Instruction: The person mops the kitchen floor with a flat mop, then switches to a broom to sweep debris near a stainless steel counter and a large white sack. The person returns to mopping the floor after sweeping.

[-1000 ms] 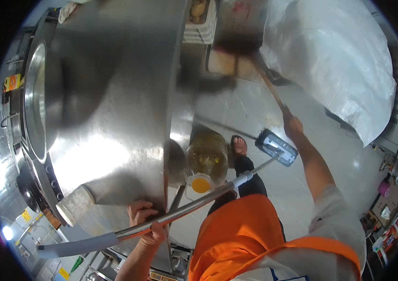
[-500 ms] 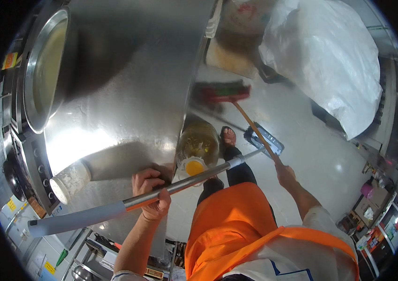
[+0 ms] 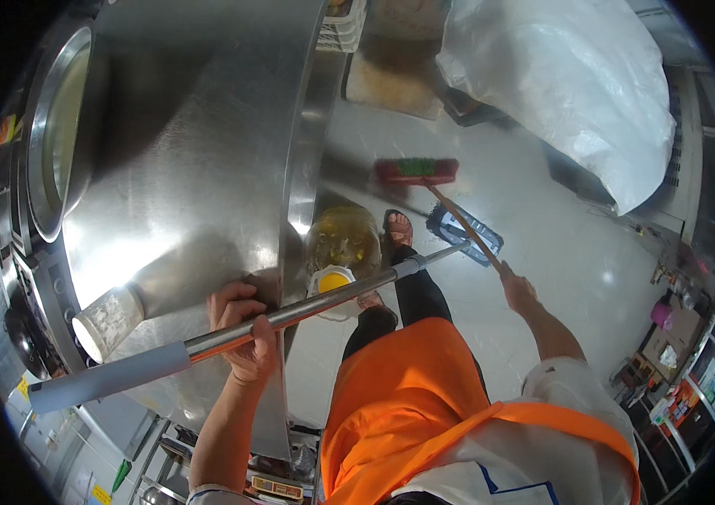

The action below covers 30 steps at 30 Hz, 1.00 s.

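My left hand [image 3: 247,335] is wrapped round a long metal pole [image 3: 313,305] with a grey grip [image 3: 111,378]. The pole slants down to a flat rectangular head with dark fringed edges [image 3: 477,239] on the floor; its exact kind is unclear. My right hand [image 3: 522,295] is closed on the wooden handle of a broom [image 3: 456,215], which passes over that head. The broom's red head with green bristles [image 3: 416,171] is turned bristles away from me. A clear jug with a yellow cap [image 3: 345,241] stands by my feet, beside the steel counter [image 3: 197,151].
On the counter are a wide metal basin [image 3: 53,202] and a tipped white tub [image 3: 109,322]. A large white plastic sack [image 3: 559,93] bulges at the far right. A white crate [image 3: 340,32] stands beyond the counter's edge. Shelves and boxes line the right side.
The broom head, smeared by motion before, now shows sharply, a little farther right and level. The whole view has shifted, so the counter, jug and sack appear farther left. Both hands keep their holds.
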Tool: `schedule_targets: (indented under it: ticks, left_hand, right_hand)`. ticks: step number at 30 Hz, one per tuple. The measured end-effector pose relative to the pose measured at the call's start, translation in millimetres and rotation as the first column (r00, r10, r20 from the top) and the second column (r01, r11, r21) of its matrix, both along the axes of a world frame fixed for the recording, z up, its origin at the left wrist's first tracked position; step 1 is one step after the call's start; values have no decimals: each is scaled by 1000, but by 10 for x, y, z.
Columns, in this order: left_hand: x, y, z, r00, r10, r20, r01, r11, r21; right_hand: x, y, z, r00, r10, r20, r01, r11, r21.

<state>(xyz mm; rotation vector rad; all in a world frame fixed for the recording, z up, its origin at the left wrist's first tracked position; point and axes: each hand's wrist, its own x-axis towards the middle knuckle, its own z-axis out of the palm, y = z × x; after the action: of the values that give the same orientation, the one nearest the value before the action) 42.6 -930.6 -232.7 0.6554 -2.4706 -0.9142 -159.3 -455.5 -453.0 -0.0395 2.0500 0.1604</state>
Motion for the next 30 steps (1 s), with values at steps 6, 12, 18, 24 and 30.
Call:
schedule_targets:
  ticks: [6,12,18,24,30]
  left_hand:
    - [25,8,-14,1000,25,9,-25,996,80]
    - [57,4,-15,999,31,19,-33,994,100]
    - [4,21,5,1000,8,8,-9,996,88]
    - [46,14,-18,999,39,9,-40,990,139]
    - [2,4,-20,1000,-8,-7,9,998,60]
  right_hand:
    - [-259,-19,134,984,-5,-180,-19,992,-128]
    - [165,38,-623,976,-85,-200,42,977,-209]
    - [556,599,14,968,177,-177,-200,972,-122]
    - [259,-11,-278,898,-394,-193,342,904,-256]
    - [757,159,-174,950,-240,-198,168,932,-323]
